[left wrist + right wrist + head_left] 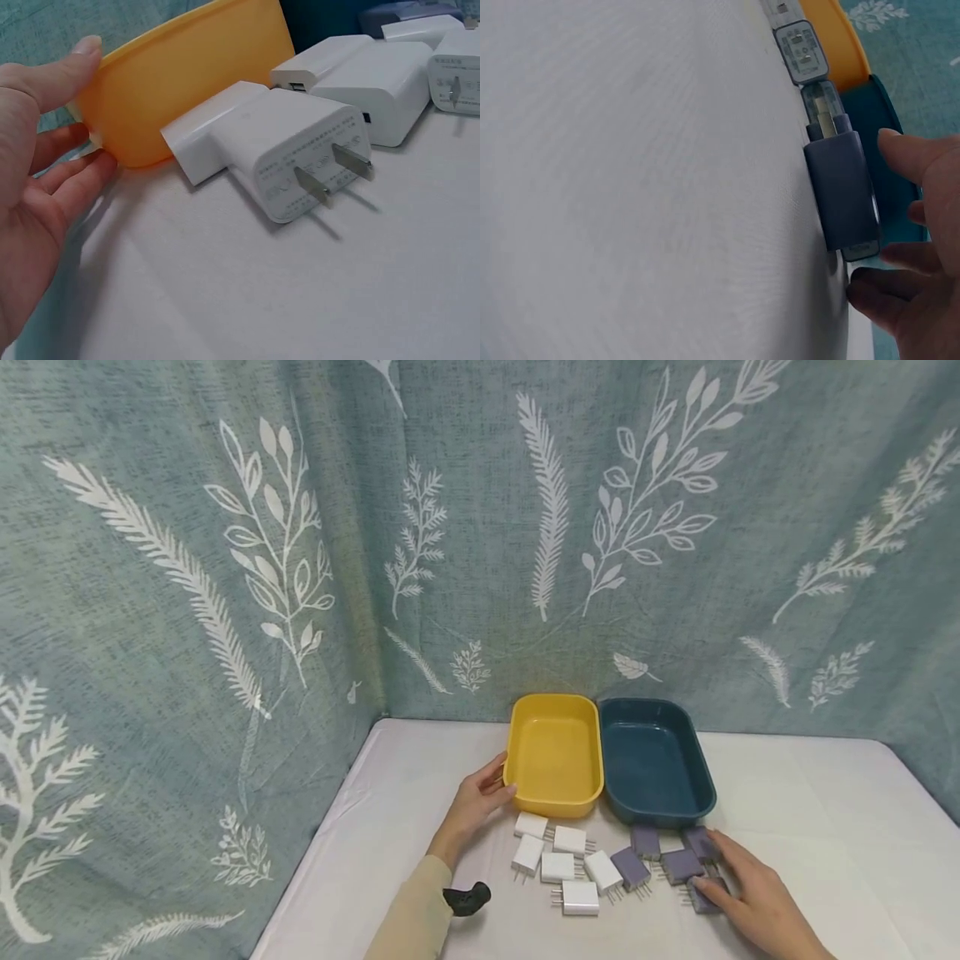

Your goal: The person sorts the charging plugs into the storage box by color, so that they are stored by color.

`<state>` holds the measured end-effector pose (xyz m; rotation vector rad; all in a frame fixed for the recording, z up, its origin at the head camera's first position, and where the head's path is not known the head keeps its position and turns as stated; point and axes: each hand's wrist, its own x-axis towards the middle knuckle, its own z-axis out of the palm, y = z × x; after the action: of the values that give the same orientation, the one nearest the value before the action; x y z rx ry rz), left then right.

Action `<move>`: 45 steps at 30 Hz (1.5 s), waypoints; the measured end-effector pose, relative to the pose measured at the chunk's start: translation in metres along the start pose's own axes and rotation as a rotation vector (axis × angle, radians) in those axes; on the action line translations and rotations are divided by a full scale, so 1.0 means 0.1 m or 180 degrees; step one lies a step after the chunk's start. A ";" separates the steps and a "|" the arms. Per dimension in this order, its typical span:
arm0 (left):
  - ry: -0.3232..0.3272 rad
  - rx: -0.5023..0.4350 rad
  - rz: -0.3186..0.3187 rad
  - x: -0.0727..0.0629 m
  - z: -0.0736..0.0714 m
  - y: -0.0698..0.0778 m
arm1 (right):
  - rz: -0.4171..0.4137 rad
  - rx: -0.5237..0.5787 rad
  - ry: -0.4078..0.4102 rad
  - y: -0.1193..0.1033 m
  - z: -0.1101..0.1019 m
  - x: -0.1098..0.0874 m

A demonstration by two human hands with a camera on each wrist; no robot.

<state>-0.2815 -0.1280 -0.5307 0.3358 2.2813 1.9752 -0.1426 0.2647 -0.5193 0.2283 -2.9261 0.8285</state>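
Observation:
At the near left corner of the yellow tray (553, 810), my left hand (480, 799) rests its fingers against the outer wall, with the thumb (88, 46) close to the rim. My right hand (757, 893) is beside the purple charger plugs, its thumb by the nearest purple plug (707, 896) and its fingers by the far right purple plug (699, 842). In the right wrist view, the fingers and thumb are spread apart next to a purple plug (841, 191). Several white charger plugs (558, 867) lie in front of the yellow tray, prongs pointing various ways.
A dark blue tray (660, 818) stands against the yellow tray's right side. White cloth (817, 827) covers the table. A patterned curtain (480, 527) hangs behind and at the left. A black curved piece (467, 900) shows at my left sleeve.

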 end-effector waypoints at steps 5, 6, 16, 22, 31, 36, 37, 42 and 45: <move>0.0070 -0.0025 0.0012 -0.03 0.00 -0.02 | -0.0038 -0.0005 -0.0068 -0.01 0.01 -0.01; 0.0069 0.0004 0.0044 -0.03 0.00 -0.03 | -0.0036 -0.0033 -0.0089 -0.02 0.02 -0.01; 0.0067 -0.0232 -0.0140 -0.06 0.03 -0.03 | 0.0139 -0.0038 0.0155 0.01 0.04 0.03; 0.0115 -0.0265 -0.0209 -0.07 0.04 -0.03 | 0.0537 0.0139 0.0427 0.05 0.09 0.10; 0.0108 -0.0393 -0.0213 -0.06 0.06 -0.03 | 0.0698 0.0228 0.0650 0.06 0.13 0.16; 0.0104 -0.0420 -0.0165 -0.03 0.04 -0.05 | 0.0755 0.0347 0.0679 0.05 0.13 0.22; 0.0111 -0.0408 -0.0176 -0.02 0.04 -0.06 | 0.0762 0.0373 0.0664 0.05 0.13 0.23; 0.0113 -0.0430 -0.0223 -0.04 0.05 -0.05 | 0.0844 0.0446 0.0630 0.08 0.14 0.23; 0.0104 -0.0445 -0.0228 -0.06 0.06 -0.05 | 0.0926 0.0483 0.0641 0.09 0.15 0.23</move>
<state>-0.2745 -0.1244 -0.5372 0.2074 2.1268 2.1045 -0.1671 0.2616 -0.5332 -0.2634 -2.7452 1.0450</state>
